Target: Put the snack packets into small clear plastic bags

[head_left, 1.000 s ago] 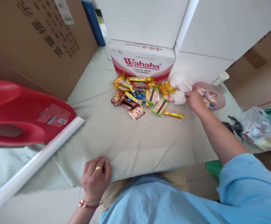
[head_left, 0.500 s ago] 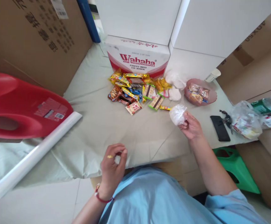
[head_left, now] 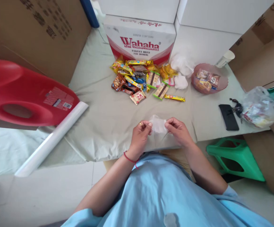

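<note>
Between my two hands, low over the table's front edge, a small piece of thin clear plastic film [head_left: 158,125] is stretched. My left hand [head_left: 140,135] pinches its left side between thumb and fingers. The right side is pinched in the same way by my right hand [head_left: 178,130]. Beyond the hands lies a pile of wrapped snacks [head_left: 133,82]. A yellow snack stick [head_left: 174,98] lies nearest the right hand. White crumpled clumps of plastic [head_left: 181,81] rest between the snacks and a pink translucent bowl [head_left: 209,90] that holds several wrapped snacks.
A Wahaba-style carton printed "Wahaha" [head_left: 140,39] stands behind the snacks. At left are a red plastic jug [head_left: 30,94] and a long white roll [head_left: 53,138]. A black phone [head_left: 228,117], a filled plastic bag [head_left: 257,108] and a paper cup [head_left: 225,59] sit at right; a green stool [head_left: 236,157] is below.
My right hand has brought the crumpled plastic film left and toward me. My left hand has moved right and up and taken hold of its other side, and the film is spread out.
</note>
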Tool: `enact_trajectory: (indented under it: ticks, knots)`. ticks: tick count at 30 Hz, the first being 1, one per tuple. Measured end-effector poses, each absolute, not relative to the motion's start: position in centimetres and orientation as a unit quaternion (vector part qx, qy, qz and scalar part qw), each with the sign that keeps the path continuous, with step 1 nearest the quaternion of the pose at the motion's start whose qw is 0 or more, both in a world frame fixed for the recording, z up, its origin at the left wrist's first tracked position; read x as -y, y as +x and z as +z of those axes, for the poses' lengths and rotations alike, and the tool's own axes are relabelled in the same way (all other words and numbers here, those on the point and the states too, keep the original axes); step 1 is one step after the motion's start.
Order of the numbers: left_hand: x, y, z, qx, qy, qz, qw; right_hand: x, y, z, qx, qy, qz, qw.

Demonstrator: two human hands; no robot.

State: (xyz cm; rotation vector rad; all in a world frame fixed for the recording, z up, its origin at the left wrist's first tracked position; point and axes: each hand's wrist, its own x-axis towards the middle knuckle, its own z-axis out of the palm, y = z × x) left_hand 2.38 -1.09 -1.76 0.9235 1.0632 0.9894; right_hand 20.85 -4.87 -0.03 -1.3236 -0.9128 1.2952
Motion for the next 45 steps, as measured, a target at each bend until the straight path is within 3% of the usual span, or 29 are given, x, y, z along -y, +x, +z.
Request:
enact_trajectory:
  ticks: [4,9,11,13,16,21,28,32,35,39,45]
  knots:
    - [0.8,1.1,-2.3,-0.468,0.328,0.463,0.678,5.4,22.3,-0.1,0.25,-0.536,0.585,0.555]
    - [0.5,0.4,-2.4,-0.426,0.258,0.476,0.725,6.1,22.7,-0.9,0.226,-0.552,0.626,0.502]
    - [0.5,0.4,-2.4,-0.427,0.249,0.474,0.728,6.4,22.5,-1.2,0.288,-0.617,0.547,0.487]
    - [0.5,0.5,-2.5,-0.442,0.253,0.474,0.718,6.6,22.4,-1.2,0.386,-0.687,0.377,0.487]
    - [0.4,0.5,-2.6,-0.471,0.293,0.462,0.692,6.7,21.8,-0.5,0.561,-0.67,0.174,0.453]
    - [0.2,-0.2,-3.0,-0.491,0.433,0.403,0.639,5.2,19.8,-0.4,0.727,-0.57,0.131,0.359]
    - [-0.2,-0.4,-3.9,-0.537,0.32,0.42,0.658,3.9,19.1,-1.4,0.612,-0.645,0.197,0.412]
    - [0.8,-0.2,-2.8,-0.569,0.318,0.447,0.613,4.5,19.1,-1.0,0.521,-0.662,0.294,0.451]
    - [2.0,-0.6,-2.2,-0.597,0.347,0.443,0.572,4.6,18.9,-0.7,0.416,-0.639,0.391,0.516]
    - [3.2,-0.8,-2.0,-0.592,0.355,0.398,0.604,4.5,18.8,-0.1,0.314,-0.582,0.471,0.584]
    - [1.8,0.4,-1.7,-0.574,0.369,0.439,0.584,5.2,19.0,0.8,0.256,-0.547,0.531,0.594]
